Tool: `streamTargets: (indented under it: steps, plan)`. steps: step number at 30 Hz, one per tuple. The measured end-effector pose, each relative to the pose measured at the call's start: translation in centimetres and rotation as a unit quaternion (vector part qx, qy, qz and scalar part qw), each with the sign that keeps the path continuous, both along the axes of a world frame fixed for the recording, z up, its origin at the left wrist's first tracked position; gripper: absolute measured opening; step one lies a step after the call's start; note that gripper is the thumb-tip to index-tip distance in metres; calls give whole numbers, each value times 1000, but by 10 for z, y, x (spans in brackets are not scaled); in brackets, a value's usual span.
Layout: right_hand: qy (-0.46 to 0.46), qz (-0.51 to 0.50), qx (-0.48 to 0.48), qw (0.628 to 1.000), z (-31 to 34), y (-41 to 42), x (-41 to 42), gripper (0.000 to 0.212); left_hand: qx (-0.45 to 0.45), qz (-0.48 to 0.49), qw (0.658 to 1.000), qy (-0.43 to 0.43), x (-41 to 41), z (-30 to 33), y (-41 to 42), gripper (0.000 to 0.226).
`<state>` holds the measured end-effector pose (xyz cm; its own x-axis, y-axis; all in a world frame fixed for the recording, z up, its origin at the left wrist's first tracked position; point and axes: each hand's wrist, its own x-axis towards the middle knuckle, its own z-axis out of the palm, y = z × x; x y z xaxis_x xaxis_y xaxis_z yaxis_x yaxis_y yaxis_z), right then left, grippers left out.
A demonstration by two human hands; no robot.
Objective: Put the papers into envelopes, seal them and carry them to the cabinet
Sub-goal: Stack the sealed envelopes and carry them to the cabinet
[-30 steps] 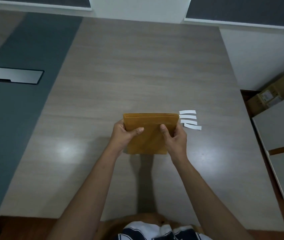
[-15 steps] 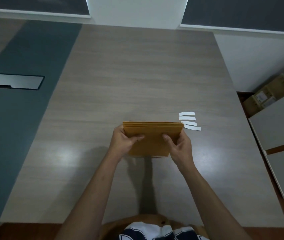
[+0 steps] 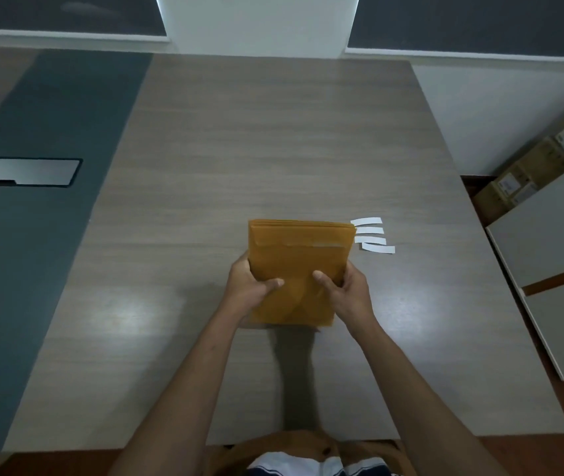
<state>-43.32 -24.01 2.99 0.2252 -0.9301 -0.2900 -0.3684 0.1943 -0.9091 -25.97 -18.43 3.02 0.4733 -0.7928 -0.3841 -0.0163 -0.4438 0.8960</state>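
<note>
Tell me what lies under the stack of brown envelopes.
Under the stack of brown paper envelopes shows only the grey wood-grain table and a shadow. Both hands, left hand and right hand, grip its sides; fingers behind are hidden.

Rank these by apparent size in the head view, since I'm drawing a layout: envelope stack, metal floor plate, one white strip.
1. Envelope stack, though it is held nearer the camera.
2. Metal floor plate.
3. White strip, clearly smallest.

Wood-grain table (image 3: 273, 149), white wall (image 3: 256, 25), cardboard boxes (image 3: 534, 170)
</note>
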Motion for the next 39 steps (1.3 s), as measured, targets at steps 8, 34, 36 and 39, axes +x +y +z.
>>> streamTargets:
  steps: [8,34,36,39]
  plan:
    - [-81,-32,49,995,28,-17,-32,51,-63,-27,996,63,-24,32,-1,59]
    - [-176,-260,5,949,118,43,-504,32,-75,-328,941,16,-484,120,-51,56]
    - [-170,-303,1,938,119,44,-532,37,-82,-353,932,16,-513,123,-62,53]
    - [-150,-392,-27,907,121,42,-566,38,-81,-385,919,4,-558,123,-81,48]
